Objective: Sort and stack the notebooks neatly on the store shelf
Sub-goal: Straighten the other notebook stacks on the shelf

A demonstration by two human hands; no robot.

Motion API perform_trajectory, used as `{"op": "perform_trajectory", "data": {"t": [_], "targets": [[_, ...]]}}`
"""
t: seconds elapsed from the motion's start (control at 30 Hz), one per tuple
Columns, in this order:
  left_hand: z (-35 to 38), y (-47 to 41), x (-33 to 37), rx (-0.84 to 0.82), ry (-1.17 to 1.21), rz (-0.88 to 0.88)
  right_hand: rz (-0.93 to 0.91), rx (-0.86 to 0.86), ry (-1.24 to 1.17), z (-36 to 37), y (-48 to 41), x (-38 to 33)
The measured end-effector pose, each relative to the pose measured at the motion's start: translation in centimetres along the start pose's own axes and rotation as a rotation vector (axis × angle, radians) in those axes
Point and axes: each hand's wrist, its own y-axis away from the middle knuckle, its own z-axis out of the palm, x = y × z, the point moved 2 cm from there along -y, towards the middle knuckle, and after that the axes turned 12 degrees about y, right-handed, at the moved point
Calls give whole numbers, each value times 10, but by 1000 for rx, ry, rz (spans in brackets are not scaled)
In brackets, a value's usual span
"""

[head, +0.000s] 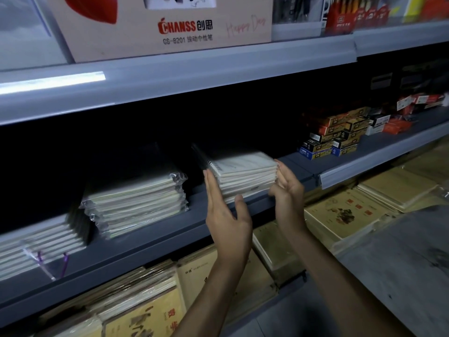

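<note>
A stack of white spiral-bound notebooks (245, 175) lies on the grey middle shelf (155, 234). My left hand (226, 215) stands flat against the stack's left side, fingers straight, thumb at the front edge. My right hand (288, 190) touches the stack's right side with fingers lightly bent. To the left sits a stack of plastic-wrapped notebooks (136, 203). Further left is a lower pile of white notebooks (36, 244), with two purple pens (64, 262) in front of it.
Small blue, black and orange boxes (337, 135) fill the shelf's right part. Above, a cardboard pen box (158, 27) stands on the upper shelf. Below lie tan and yellow exercise books (340, 215). The grey floor (401, 263) is at lower right.
</note>
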Motion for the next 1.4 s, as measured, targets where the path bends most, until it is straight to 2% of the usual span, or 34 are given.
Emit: {"op": "perform_trajectory", "data": {"t": [0.17, 0.3, 0.4, 0.5, 0.6, 0.7, 0.77, 1.0, 1.1, 1.27, 1.4], "targets": [[-5, -1, -1, -38, -10, -3, -44, -20, 151, -2, 5, 0], [-11, -3, 10, -95, 23, -83, -54, -64, 320, -8, 3, -4], [-17, 8, 16, -67, -174, -177, -122, 70, 536, -9, 10, 1], [-23, 23, 15, -64, -539, -80, -96, 99, 633, -9, 15, 7], [-24, 30, 9, -63, -603, -86, 3, 135, 526, -10, 11, 11], [-22, 32, 3, 14, -547, -92, 85, 163, 294, -8, 4, 20], [-22, 32, -1, 77, -490, -103, 106, 212, 228, -7, 4, 20], [-21, 34, -8, 100, -461, -121, 57, 219, 143, 2, 14, 29], [-21, 32, -6, 121, -457, -102, 1, 199, 190, -3, 12, 27], [-28, 13, -3, 130, -509, -40, 27, 38, 162, -23, 0, 27], [-30, 4, -2, 200, -452, -47, 53, 30, 111, -28, -1, 25]]}}
